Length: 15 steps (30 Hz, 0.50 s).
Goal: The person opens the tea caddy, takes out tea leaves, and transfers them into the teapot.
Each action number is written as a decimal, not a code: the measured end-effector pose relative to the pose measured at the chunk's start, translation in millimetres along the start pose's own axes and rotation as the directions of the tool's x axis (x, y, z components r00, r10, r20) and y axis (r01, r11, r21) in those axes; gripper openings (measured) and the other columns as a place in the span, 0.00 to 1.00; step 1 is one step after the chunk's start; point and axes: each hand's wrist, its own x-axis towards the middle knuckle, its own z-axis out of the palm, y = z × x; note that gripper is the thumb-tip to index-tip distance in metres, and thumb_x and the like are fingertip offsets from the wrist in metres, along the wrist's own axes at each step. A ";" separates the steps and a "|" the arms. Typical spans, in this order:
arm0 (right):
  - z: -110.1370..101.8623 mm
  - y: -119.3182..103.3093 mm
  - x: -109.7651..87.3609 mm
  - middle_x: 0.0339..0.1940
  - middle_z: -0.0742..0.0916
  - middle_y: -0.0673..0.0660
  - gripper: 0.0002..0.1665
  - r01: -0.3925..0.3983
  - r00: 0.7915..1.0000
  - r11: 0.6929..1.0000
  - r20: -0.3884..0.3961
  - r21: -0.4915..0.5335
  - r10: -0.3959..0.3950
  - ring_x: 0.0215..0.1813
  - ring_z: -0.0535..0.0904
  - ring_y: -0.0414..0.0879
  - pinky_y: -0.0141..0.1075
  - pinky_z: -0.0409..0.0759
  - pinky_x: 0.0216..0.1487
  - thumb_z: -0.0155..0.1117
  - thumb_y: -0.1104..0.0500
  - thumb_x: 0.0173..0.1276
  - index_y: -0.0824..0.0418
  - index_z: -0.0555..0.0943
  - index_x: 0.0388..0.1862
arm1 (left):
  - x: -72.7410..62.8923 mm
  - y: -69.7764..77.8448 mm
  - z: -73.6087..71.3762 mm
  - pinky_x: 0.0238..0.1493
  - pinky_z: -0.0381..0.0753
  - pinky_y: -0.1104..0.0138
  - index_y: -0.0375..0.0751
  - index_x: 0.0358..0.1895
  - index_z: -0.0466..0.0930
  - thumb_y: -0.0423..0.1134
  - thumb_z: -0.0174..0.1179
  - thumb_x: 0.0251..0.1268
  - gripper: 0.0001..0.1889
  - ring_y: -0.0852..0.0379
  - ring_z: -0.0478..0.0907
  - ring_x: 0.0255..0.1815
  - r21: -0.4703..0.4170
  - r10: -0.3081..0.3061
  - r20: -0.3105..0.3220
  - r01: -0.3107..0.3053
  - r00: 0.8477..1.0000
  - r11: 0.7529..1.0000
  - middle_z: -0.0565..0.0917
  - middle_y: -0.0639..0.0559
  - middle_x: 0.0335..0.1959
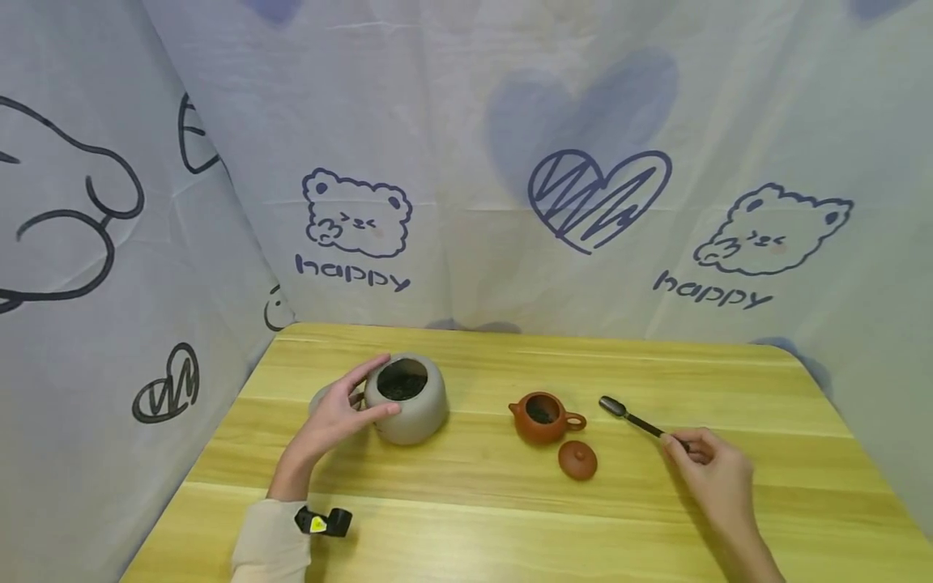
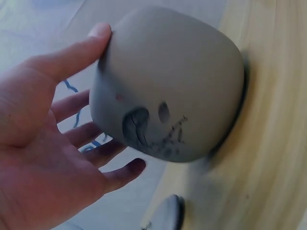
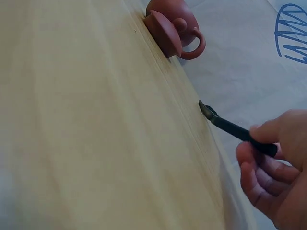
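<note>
My left hand (image 1: 337, 419) grips a round grey jar (image 1: 421, 423) by its mouth, thumb at the near side and fingers at the far side. Dark tea leaves (image 1: 402, 387) lie inside the jar. A dark painted motif (image 2: 136, 124) marks its side in the left wrist view. My right hand (image 1: 720, 479) pinches a tea scoop (image 1: 645, 426) near the end of its dark handle, its small metal bowl pointing toward the teapot. Between the hands stands a reddish-brown clay teapot (image 1: 538, 431), uncovered, with dark leaves inside. Its knobbed lid (image 1: 578, 461) lies just in front of it.
A grey disc-shaped lid (image 2: 166, 214) lies beside the jar, mostly hidden behind my left hand in the head view. Everything rests on a wood-grain table (image 1: 452, 502). White cloth (image 1: 466, 243) printed with hearts and bears hangs along the back and sides.
</note>
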 end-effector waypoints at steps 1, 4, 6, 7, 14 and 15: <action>-0.4 1.6 -0.9 0.29 0.91 0.57 0.06 0.026 1.000 0.999 0.010 -0.035 -0.026 0.26 0.81 0.29 0.19 0.79 0.28 0.77 0.60 0.65 0.62 0.89 0.35 | 0.3 3.0 0.9 0.76 0.57 0.38 0.41 0.78 0.64 0.41 0.74 0.63 0.42 0.38 0.55 0.80 0.030 0.021 -0.010 -0.020 1.000 0.999 0.62 0.41 0.80; -0.5 4.6 -3.1 0.27 0.90 0.54 0.06 0.077 0.996 0.991 0.047 -0.109 -0.072 0.26 0.80 0.30 0.18 0.75 0.27 0.79 0.59 0.63 0.60 0.89 0.32 | 1.6 13.2 4.9 0.75 0.59 0.37 0.37 0.75 0.68 0.40 0.75 0.61 0.40 0.36 0.57 0.79 0.136 0.088 -0.038 -0.082 0.995 0.987 0.64 0.37 0.78; -0.2 4.8 -4.0 0.27 0.89 0.51 0.06 0.100 0.993 0.984 0.070 -0.147 -0.091 0.27 0.80 0.32 0.18 0.75 0.27 0.79 0.59 0.62 0.59 0.88 0.32 | 2.6 20.8 8.4 0.75 0.60 0.38 0.36 0.73 0.71 0.39 0.76 0.60 0.38 0.35 0.59 0.78 0.189 0.125 -0.054 -0.113 0.991 0.975 0.66 0.36 0.77; 0.0 4.0 -4.3 0.26 0.89 0.50 0.06 0.108 0.992 0.981 0.080 -0.159 -0.096 0.27 0.80 0.33 0.19 0.75 0.27 0.79 0.60 0.61 0.59 0.88 0.32 | 2.9 24.6 10.1 0.75 0.60 0.39 0.35 0.72 0.72 0.38 0.76 0.59 0.37 0.35 0.60 0.77 0.208 0.140 -0.060 -0.125 0.988 0.970 0.67 0.35 0.76; -0.7 -4.3 -7.2 0.28 0.87 0.50 0.07 0.128 0.978 0.969 0.192 -0.213 -0.087 0.30 0.82 0.44 0.33 0.79 0.29 0.74 0.67 0.60 0.63 0.88 0.38 | 6.6 40.1 24.3 0.74 0.65 0.42 0.34 0.68 0.77 0.33 0.76 0.59 0.32 0.36 0.67 0.74 0.259 0.227 -0.076 -0.201 0.971 0.945 0.72 0.37 0.73; -1.1 -5.2 -8.2 0.28 0.87 0.49 0.07 0.130 0.974 0.967 0.208 -0.217 -0.085 0.30 0.82 0.44 0.34 0.78 0.29 0.74 0.67 0.60 0.64 0.87 0.38 | 7.3 41.1 26.6 0.73 0.66 0.43 0.34 0.67 0.78 0.33 0.76 0.59 0.32 0.37 0.68 0.73 0.265 0.236 -0.078 -0.208 0.969 0.942 0.72 0.37 0.72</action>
